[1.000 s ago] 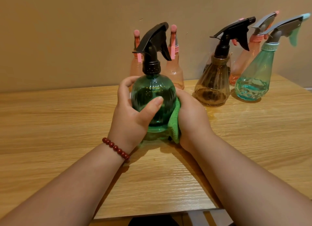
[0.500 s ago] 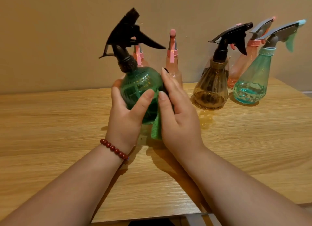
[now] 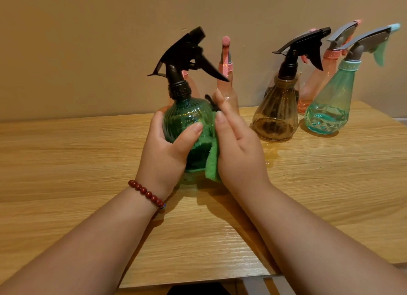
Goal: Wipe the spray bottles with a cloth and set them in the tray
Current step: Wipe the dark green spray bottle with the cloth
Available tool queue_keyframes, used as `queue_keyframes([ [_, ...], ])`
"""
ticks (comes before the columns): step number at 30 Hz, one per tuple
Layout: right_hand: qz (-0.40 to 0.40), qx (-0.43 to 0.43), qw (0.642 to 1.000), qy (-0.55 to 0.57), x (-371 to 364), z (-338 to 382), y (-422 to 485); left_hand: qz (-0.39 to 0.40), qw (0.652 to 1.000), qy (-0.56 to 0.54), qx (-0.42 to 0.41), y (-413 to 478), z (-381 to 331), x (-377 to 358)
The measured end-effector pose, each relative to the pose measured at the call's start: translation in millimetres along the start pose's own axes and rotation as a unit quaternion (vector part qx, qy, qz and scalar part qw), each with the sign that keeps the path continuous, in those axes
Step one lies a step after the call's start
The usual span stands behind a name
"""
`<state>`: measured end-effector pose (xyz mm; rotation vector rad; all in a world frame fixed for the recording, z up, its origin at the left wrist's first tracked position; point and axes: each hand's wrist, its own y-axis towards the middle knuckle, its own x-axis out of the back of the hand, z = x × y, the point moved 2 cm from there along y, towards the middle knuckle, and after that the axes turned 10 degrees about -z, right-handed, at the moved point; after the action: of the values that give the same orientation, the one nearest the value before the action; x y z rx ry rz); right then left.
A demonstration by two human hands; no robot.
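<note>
While the left hand (image 3: 163, 154) curls fingers and thumb round the green spray bottle (image 3: 187, 123), low over the table (image 3: 66, 162), the right hand (image 3: 237, 154), fingers straight, presses the green cloth (image 3: 212, 165) against that bottle's right side. Right of it stand an amber bottle (image 3: 275, 116) and a teal bottle (image 3: 328, 110), and a pink bottle (image 3: 225, 63) stands just behind it.

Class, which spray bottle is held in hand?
The round green bottle, gripped by the left hand; the brown bottle, teal bottle and pink bottles stand behind.
</note>
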<state>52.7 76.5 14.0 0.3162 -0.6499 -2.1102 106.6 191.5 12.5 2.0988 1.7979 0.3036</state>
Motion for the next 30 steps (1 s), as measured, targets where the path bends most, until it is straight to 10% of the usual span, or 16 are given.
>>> queue_keyframes([
  [6, 0.017, -0.273, 0.943, 0.191, 6, -7, 7, 0.021, 0.999, 0.014, -0.021, -4, -1, -1],
  [19, 0.023, 0.051, 0.998, -0.022, -7, -2, -4, -0.053, 0.998, -0.018, -0.005, 0, -2, -1],
  [30, 0.011, -0.094, 0.991, 0.099, 12, -3, 10, 0.1, 0.994, 0.017, 0.048, -2, 2, -3],
])
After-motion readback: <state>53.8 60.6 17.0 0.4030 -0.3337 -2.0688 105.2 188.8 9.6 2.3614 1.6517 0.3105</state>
